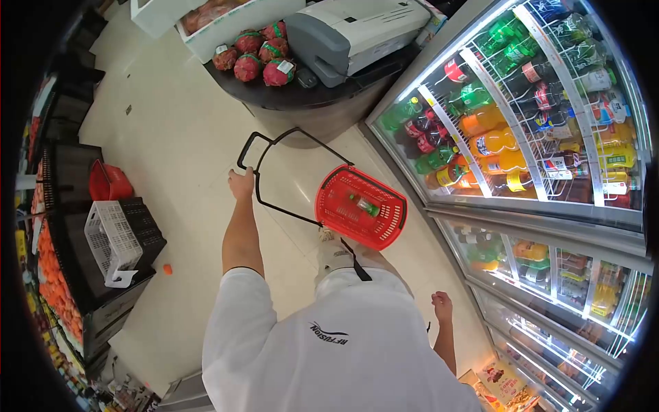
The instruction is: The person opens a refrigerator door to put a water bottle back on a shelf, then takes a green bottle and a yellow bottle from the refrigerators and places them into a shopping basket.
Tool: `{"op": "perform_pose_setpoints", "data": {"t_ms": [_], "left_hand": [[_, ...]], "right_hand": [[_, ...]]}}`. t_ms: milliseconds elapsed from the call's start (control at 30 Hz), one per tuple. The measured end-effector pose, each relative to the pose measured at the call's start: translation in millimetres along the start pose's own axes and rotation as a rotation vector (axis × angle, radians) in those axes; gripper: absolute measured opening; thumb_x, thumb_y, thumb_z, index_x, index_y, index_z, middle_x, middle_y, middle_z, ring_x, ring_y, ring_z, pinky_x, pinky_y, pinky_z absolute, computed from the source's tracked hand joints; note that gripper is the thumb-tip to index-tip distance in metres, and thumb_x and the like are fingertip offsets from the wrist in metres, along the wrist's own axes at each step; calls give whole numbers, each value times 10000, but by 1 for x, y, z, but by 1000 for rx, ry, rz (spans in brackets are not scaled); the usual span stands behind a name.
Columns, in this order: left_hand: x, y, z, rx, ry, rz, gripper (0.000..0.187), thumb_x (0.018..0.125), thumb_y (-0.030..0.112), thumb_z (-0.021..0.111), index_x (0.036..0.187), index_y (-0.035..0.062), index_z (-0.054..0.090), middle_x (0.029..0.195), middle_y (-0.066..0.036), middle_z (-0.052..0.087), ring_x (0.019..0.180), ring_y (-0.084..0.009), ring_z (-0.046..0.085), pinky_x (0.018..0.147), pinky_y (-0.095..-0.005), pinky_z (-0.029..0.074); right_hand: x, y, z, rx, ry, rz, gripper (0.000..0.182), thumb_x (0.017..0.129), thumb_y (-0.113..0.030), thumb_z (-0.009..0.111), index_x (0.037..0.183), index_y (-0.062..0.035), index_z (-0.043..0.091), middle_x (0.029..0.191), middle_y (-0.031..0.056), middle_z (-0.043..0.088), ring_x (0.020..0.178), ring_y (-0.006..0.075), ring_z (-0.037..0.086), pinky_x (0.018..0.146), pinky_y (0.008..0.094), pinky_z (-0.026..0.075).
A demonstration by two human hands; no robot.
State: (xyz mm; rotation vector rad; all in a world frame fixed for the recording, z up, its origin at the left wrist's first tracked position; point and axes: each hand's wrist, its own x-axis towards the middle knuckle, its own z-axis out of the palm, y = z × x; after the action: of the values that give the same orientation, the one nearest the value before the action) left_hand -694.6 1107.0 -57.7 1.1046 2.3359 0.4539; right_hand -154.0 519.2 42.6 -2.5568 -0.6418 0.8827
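My left hand (240, 184) is closed around the black pull handle (248, 147) of a red shopping basket (331, 206). The basket is by my legs, tilted in my view. Inside it lies one small bottle (365, 204) with a green label and cap. My right hand (443, 307) hangs low at my side, its fingers loosely curled, with nothing visible in them. Nearest to that hand are the glass-fronted drink coolers.
A lit drinks cooler (508, 123) runs along the right. Ahead is a dark rounded counter (274, 96) with dragon fruits (248, 66) and a grey-white machine (357, 34). A white crate (106, 240) and a red basket (110, 182) stand left, by orange fruit (58, 275).
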Motion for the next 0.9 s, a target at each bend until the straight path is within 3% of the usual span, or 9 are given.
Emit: {"op": "perform_pose_setpoints", "data": {"t_ms": [333, 400, 467, 567, 667, 767, 833, 900], "left_hand": [[94, 2, 23, -13, -81, -4, 889, 747, 544, 653, 1382, -37, 429, 1357, -299, 479, 1263, -424, 476, 1054, -475, 391], [107, 5, 26, -1, -111, -32, 910, 736, 536, 656, 1379, -64, 423, 1334, -307, 502, 1270, -417, 475, 1060, -457, 390], [129, -10, 48, -31, -137, -15, 921, 730, 538, 658, 1363, -92, 433, 1320, -313, 519, 1264, -410, 490, 1061, -432, 392], [139, -24, 68, -68, -211, 57, 887, 731, 529, 662, 1314, -112, 474, 1297, -313, 538, 1232, -406, 517, 1041, -423, 401], [118, -18, 61, -156, -325, 40, 763, 785, 508, 648, 1245, -92, 546, 1224, -290, 592, 1173, -384, 562, 1001, -417, 420], [112, -31, 62, -213, -234, 96, 557, 888, 489, 591, 1003, -54, 649, 901, -206, 682, 867, -321, 665, 808, -399, 498], [86, -26, 50, -290, -197, 205, 538, 931, 475, 569, 820, -47, 637, 683, -148, 655, 610, -248, 656, 623, -368, 509], [68, -37, 45, -454, -220, 191, 519, 942, 435, 591, 799, -63, 601, 676, -133, 623, 584, -206, 649, 562, -330, 500]], "right_hand": [[-62, -4, -15, -133, 78, 119, 362, 858, -257, 668, 1078, 28, 631, 876, 147, 700, 763, 202, 676, 721, 326, 532], [-81, -16, -22, -145, 22, 267, 423, 836, -309, 673, 1115, 8, 639, 957, 197, 707, 897, 308, 690, 822, 387, 531], [-101, 5, -15, -145, 56, 270, 347, 834, -288, 663, 1040, -9, 668, 931, 171, 712, 867, 286, 697, 778, 384, 542], [-116, 50, -12, -356, 22, 94, 293, 829, -282, 657, 953, -19, 683, 862, 127, 709, 766, 242, 690, 694, 358, 540], [-117, 80, -21, -108, -66, 81, 284, 829, -289, 655, 915, -20, 683, 816, 105, 699, 710, 222, 671, 652, 343, 529], [-110, 64, -28, 55, -133, 71, 280, 829, -293, 654, 890, -21, 683, 786, 90, 691, 672, 209, 658, 624, 332, 521], [-87, -3, -28, -431, -184, 369, 303, 833, -294, 656, 937, -11, 676, 750, 89, 669, 626, 199, 623, 608, 322, 506], [-74, -50, -22, -385, -132, 281, 332, 830, -304, 660, 974, -5, 669, 782, 108, 681, 657, 207, 642, 630, 324, 513]]}}
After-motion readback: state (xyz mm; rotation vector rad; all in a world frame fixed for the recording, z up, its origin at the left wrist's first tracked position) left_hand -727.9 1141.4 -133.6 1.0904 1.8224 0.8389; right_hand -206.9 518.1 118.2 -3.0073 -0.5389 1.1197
